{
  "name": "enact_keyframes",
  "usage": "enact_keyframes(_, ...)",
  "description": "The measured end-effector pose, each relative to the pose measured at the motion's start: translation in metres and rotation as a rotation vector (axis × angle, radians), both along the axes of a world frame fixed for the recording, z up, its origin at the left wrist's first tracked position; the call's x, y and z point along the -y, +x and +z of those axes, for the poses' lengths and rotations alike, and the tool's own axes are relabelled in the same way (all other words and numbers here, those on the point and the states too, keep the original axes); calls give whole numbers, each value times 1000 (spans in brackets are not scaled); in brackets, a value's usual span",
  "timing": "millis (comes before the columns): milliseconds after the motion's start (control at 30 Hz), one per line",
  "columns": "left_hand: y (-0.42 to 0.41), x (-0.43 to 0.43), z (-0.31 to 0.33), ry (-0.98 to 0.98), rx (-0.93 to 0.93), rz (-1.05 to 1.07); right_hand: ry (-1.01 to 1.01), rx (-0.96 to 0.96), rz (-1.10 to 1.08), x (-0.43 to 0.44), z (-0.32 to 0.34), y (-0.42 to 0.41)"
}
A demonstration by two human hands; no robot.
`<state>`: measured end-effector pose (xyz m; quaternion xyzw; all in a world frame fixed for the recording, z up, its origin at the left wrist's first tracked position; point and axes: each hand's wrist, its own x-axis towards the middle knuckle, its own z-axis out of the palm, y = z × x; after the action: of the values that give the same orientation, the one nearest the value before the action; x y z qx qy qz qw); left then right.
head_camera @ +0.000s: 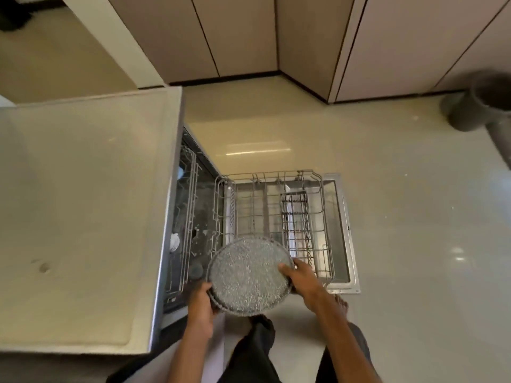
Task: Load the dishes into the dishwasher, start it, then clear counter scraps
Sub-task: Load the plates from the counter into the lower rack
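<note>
We hold the speckled grey plate [249, 275] level between both hands. Our left hand [203, 299] curls round its near-left rim, thumb on top. Our right hand [301, 280] pinches the right rim, thumb on the face, fingers hidden beneath. The plate hangs over the near end of the pulled-out lower rack [257, 217], just beside the cutlery basket [296, 222]. The rack sits above the lowered dishwasher door [345, 217]. The counter [83, 217] edge closes in on the left, open floor [414, 203] lies to the right, and cabinets [243, 37] stand beyond.

One head-worn wide-angle camera looks steeply downward, close over the held plate [249, 275], with dishwasher rack [273, 214] ahead and counter [83, 217] left.
</note>
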<state>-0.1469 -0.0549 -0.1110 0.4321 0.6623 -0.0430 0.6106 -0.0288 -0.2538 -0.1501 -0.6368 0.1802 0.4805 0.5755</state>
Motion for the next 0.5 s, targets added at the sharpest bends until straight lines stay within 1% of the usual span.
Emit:
enact_keyframes(67,-5,-4,-41,2,-51,-47,-72,-34,-12,-2,-48,-23)
enact_keyframes(167,-12,-14,-102,73,-117,-121,-157,-70,-21,-8,-115,-55)
enact_keyframes(267,-22,-27,-165,103,-176,-144,-177,-130,-18,-22,-177,-69)
enact_keyframes(400,-31,-55,-240,136,-233,-179,-163,-211,-77,-47,-221,-64)
enact_keyframes(500,-29,-74,-275,170,-230,-236,-162,-213,-50,-63,-246,-61)
